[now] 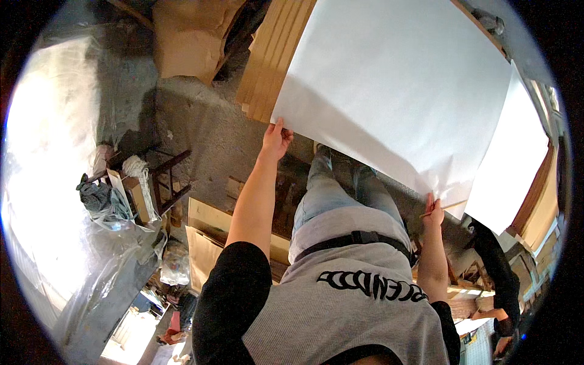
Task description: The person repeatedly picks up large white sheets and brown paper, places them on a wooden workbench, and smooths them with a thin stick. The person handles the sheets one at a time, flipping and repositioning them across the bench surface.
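Note:
A large white sheet (389,85) stretches out in front of me, its near edge running down from left to right. At its near left corner my left hand (277,141) is closed, pinching the edge between thumb and fingers. My right hand (433,213) grips the near edge close to the right corner, where the sheet puckers a little. A thin tan stick (455,205) also passes through the right hand; its exact kind is unclear. Beneath the sheet's left side shows a stack of brown boards (274,61) with ridged edges.
Another white sheet (511,152) lies to the right. A person in a black sleeve (496,261) is at the lower right. On the left are a dark stool frame (173,176), a box with cloth and plastic, and plastic sheeting (55,182). Cardboard (194,36) lies at the far left.

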Tool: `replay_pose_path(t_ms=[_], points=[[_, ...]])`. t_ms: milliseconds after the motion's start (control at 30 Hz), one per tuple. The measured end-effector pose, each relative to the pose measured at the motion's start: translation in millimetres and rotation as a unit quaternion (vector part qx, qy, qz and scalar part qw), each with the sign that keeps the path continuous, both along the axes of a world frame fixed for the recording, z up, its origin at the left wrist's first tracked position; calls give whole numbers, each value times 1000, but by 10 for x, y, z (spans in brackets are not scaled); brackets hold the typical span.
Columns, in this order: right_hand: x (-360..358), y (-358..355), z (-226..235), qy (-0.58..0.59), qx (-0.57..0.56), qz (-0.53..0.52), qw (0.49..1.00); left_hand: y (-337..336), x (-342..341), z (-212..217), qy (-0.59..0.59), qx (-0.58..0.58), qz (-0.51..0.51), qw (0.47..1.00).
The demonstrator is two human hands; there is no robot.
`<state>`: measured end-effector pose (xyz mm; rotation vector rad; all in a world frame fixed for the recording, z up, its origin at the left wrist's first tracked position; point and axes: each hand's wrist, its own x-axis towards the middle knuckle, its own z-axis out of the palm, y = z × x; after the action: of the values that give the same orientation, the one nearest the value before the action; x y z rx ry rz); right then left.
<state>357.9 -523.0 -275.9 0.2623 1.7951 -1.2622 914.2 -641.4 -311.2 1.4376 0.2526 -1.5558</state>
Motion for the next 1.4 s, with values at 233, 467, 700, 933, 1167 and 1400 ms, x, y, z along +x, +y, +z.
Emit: replay_pose_path(t_ms=[233,467,700,933,1167,1400], points=[[-52,51,-59,-38,12,-23,999,7,-36,39,-14,4,10,1000],[-99,56,-168,-54,29,-36,997,38,-3,70,-13,10,24,1000],[262,-59,63,-13,154,-15,988,-32,-56,189,52,35,-13,998],[486,-59,66,12,223,70,972,-145,-379,327,-20,38,-194,980],[603,-153,-12,-24,227,47,972,-149,-319,361,-77,80,-200,973],[645,-13,-51,-29,152,-23,988,-151,-145,357,-83,116,-231,962]])
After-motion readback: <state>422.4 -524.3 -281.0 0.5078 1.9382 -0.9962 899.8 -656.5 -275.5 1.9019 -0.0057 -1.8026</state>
